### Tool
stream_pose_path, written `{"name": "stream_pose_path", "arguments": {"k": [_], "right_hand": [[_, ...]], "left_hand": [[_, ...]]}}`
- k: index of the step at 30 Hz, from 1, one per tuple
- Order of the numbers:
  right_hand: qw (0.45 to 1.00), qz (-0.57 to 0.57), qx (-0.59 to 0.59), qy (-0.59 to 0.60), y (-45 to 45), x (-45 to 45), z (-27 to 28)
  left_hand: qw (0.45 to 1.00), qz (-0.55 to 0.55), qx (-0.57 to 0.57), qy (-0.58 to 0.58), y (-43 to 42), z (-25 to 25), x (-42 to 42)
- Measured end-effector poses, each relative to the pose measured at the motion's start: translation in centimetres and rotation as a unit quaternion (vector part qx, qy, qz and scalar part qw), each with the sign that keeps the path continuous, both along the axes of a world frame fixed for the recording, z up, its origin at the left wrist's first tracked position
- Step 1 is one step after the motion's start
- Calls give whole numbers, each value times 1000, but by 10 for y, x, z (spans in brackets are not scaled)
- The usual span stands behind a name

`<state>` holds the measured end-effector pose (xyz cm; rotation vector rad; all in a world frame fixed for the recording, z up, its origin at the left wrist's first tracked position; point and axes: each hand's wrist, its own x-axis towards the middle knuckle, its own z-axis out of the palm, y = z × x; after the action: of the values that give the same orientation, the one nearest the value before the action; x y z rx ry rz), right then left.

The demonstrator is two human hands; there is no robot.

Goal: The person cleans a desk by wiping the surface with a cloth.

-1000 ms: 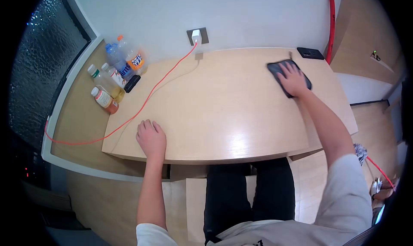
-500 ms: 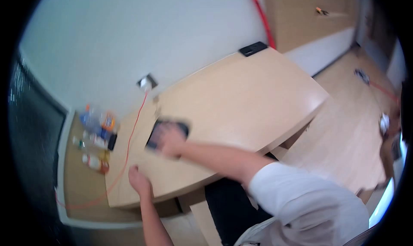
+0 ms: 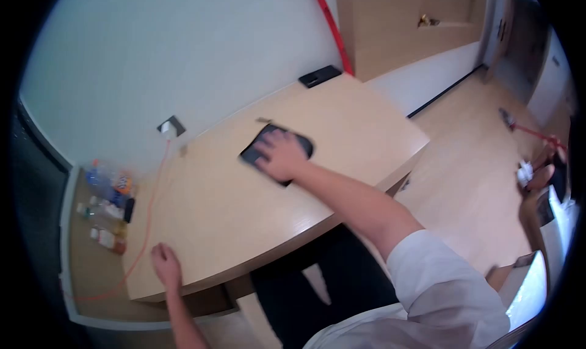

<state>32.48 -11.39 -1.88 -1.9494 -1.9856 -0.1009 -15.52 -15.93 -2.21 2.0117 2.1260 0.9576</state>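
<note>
My right hand (image 3: 284, 156) lies palm down with its fingers spread on a flat black item (image 3: 303, 144), perhaps a pouch or a folded cloth. A small tab or cord (image 3: 264, 120) shows by its upper corner. Part of the item is hidden under the hand. Near the left front edge of the light wooden table (image 3: 220, 221), my left hand (image 3: 166, 265) rests with curled fingers, and nothing shows in it. An orange-red cable (image 3: 151, 218) runs across the table just beyond that hand.
Several plastic bottles (image 3: 110, 218) lie on a lower ledge at the left. A white plug (image 3: 167, 129) sits in the wall socket. At the far right corner lies a black flat object (image 3: 320, 76), beside a red hose (image 3: 332, 28). Another person's hand (image 3: 540, 177) shows at the right.
My right hand and the black item have slid rightward along the table, away from the cable. The left hand stays near the front edge. The whole view has shifted.
</note>
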Motion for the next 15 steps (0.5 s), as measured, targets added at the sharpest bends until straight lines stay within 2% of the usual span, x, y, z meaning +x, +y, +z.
{"name": "stream_pose_path", "arguments": {"k": [1, 4, 6, 8, 10, 12, 15], "right_hand": [[997, -64, 29, -19, -8, 54, -9], [978, -207, -3, -18, -66, 185, 3], [955, -295, 4, -26, -104, 240, -3], [945, -324, -40, -34, -126, 268, -4], [941, -329, -65, -46, -128, 264, -8], [925, -364, -106, -35, -117, 233, 2], [949, -296, -102, -38, -90, 172, 4]], "left_hand": [[1000, 4, 2, 5, -2, 0, 9], [999, 14, 22, 30, -1, 2, 19], [998, 11, 29, 51, -2, 2, 10], [996, 11, 40, 81, -2, 6, 16], [998, -6, 45, 54, -1, 3, 12], [995, 5, 59, 76, -1, 3, 14], [988, 20, 111, 101, 0, -4, 16]]}}
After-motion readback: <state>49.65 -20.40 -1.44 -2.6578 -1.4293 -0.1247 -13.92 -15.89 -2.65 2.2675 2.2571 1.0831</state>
